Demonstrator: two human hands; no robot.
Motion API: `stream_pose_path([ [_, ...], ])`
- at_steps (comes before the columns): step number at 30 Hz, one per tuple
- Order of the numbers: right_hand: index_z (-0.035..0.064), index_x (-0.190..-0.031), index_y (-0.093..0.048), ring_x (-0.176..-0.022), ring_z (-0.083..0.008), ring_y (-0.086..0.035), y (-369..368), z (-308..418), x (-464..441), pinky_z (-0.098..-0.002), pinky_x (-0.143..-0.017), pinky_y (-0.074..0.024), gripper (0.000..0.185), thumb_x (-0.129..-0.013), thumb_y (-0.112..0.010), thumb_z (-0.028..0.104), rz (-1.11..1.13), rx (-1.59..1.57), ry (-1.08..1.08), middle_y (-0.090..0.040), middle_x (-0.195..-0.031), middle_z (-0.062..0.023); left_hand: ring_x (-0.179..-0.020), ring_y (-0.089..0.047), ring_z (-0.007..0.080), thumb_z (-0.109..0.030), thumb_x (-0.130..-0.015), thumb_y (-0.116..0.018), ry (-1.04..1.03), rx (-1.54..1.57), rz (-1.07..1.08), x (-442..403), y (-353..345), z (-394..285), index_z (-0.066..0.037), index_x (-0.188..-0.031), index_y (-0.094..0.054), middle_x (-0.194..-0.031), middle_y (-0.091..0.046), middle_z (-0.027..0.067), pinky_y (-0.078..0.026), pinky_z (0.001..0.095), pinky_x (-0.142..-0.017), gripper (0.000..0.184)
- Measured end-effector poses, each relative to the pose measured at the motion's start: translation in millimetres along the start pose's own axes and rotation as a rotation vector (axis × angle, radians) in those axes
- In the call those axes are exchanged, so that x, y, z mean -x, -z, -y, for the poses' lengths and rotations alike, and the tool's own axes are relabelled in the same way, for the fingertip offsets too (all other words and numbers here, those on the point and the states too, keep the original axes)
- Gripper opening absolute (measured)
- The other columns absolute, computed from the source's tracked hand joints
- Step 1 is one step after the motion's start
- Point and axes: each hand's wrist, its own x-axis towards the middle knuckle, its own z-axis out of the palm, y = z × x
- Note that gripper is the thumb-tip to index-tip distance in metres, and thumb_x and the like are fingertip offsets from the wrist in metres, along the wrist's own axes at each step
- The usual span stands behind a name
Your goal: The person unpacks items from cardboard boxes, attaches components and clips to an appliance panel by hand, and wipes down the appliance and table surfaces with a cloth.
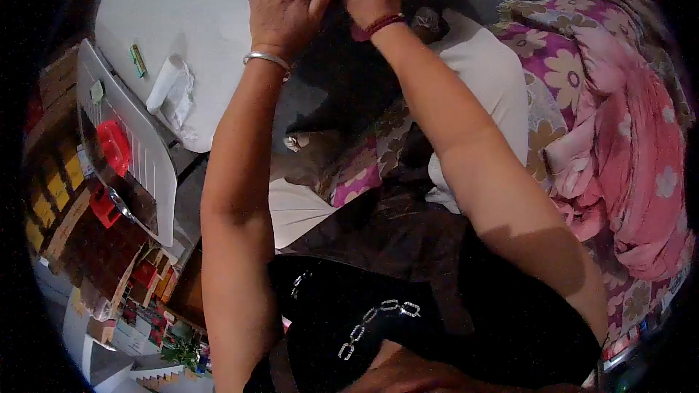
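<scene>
Looks like I'm at the steadying bit — my left hand point(280, 18) is palm-down, fingers spread, on the white table point(182, 11) near its edge, and my right hand point(373, 4) is bunched just past that edge (can't tell if it's gripping anything). I'd guess the next move calls for a firm left palm while the right works — no brands readable, the green tube point(138, 60) near the white roll point(167, 81) is too small.
</scene>
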Motion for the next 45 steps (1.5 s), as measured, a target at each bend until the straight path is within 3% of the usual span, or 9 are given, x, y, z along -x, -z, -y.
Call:
stream_pose_path([
  [2,0.0036,-0.104,-0.063,-0.093,-0.0404,-0.062,16,19,21,-0.0464,-0.082,-0.0518,0.033,-0.077,-0.066,0.022,-0.389,-0.665,-0.049,-0.065,-0.103,-0.0202,-0.137,-0.027,0.0405,-0.031,-0.089,-0.056,-0.001,0.020,-0.019,1,-1,4,-0.005,-0.109,-0.057,-0.152,-0.028,0.0184,-0.020,0.0553,-0.110,0.032],
  [17,0.0065,-0.108,-0.063,-0.095,-0.0336,-0.063,0,108,82,-0.0457,-0.078,-0.0523,0.035,-0.082,-0.061,0.030,0.091,-0.687,0.153,-0.067,-0.100,-0.0178,-0.135,-0.028,0.0438,-0.029,-0.090,-0.053,-0.023,0.005,-0.010,0,0,-1,-0.003,-0.101,-0.058,-0.151,-0.029,0.0217,-0.022,0.0530,-0.109,0.028],
  [19,0.0067,-0.109,-0.064,-0.095,-0.0328,-0.064,-40,139,91,-0.0451,-0.080,-0.0518,0.034,-0.085,-0.056,0.030,-0.292,-0.557,0.177,-0.067,-0.102,-0.0174,-0.136,-0.028,0.0435,-0.028,-0.090,-0.053,-0.055,-0.027,-0.025,-1,-4,5,-0.003,-0.102,-0.058,-0.151,-0.029,0.0218,-0.022,0.0527,-0.109,0.029],
  [26,0.0073,-0.112,-0.065,-0.103,-0.0315,-0.063,-60,167,95,-0.0437,-0.090,-0.0476,0.033,-0.091,-0.047,0.025,0.462,-0.544,0.406,-0.067,-0.109,-0.0147,-0.136,-0.028,0.0425,-0.027,-0.092,-0.051,-0.006,0.012,0.008,-2,0,2,0.000,-0.106,-0.057,-0.150,-0.030,0.0214,-0.022,0.0508,-0.110,0.032],
  [34,0.0109,-0.123,-0.061,-0.114,-0.0360,-0.056,-19,124,67,-0.0426,-0.102,-0.0386,0.046,-0.096,-0.037,0.041,-0.134,-1.125,0.263,-0.062,-0.120,-0.0194,-0.136,-0.029,0.0421,-0.023,-0.093,-0.049,-0.041,0.050,-0.002,3,-8,22,-0.001,-0.106,-0.058,-0.149,-0.032,0.0215,-0.024,0.0493,-0.110,0.027],
  [36,0.0144,-0.121,-0.063,-0.115,-0.0380,-0.055,8,83,51,-0.0430,-0.102,-0.0387,0.047,-0.097,-0.033,0.041,-0.159,-1.039,0.237,-0.061,-0.122,-0.0206,-0.135,-0.029,0.0427,-0.022,-0.093,-0.050,-0.067,-0.006,-0.020,2,-9,21,-0.002,-0.105,-0.057,-0.150,-0.032,0.0210,-0.025,0.0494,-0.109,0.025],
  [38,0.0131,-0.118,-0.065,-0.111,-0.0370,-0.058,21,34,27,-0.0435,-0.098,-0.0431,0.043,-0.096,-0.036,0.037,0.409,-0.617,0.239,-0.062,-0.118,-0.0216,-0.135,-0.031,0.0429,-0.021,-0.091,-0.051,-0.081,-0.040,-0.053,1,-13,18,-0.003,-0.104,-0.057,-0.148,-0.035,0.0209,-0.028,0.0496,-0.108,0.023],
  [40,0.0098,-0.117,-0.064,-0.106,-0.0349,-0.062,30,1,7,-0.0439,-0.092,-0.0490,0.037,-0.086,-0.056,0.029,0.220,-0.119,0.362,-0.065,-0.113,-0.0198,-0.134,-0.032,0.0427,-0.019,-0.089,-0.054,-0.090,-0.059,-0.095,0,-16,19,-0.003,-0.103,-0.057,-0.144,-0.040,0.0210,-0.031,0.0499,-0.106,0.021],
  [45,-0.0021,-0.087,-0.068,-0.090,-0.0337,-0.065,83,-42,-12,-0.0430,-0.072,-0.0540,0.016,-0.088,-0.052,0.002,0.262,-0.072,0.039,-0.067,-0.096,-0.0204,-0.129,-0.038,0.0399,-0.013,-0.086,-0.057,-0.333,-0.093,-0.262,8,-39,56,-0.003,-0.107,-0.059,-0.128,-0.054,0.0189,-0.037,0.0485,-0.103,0.023],
])
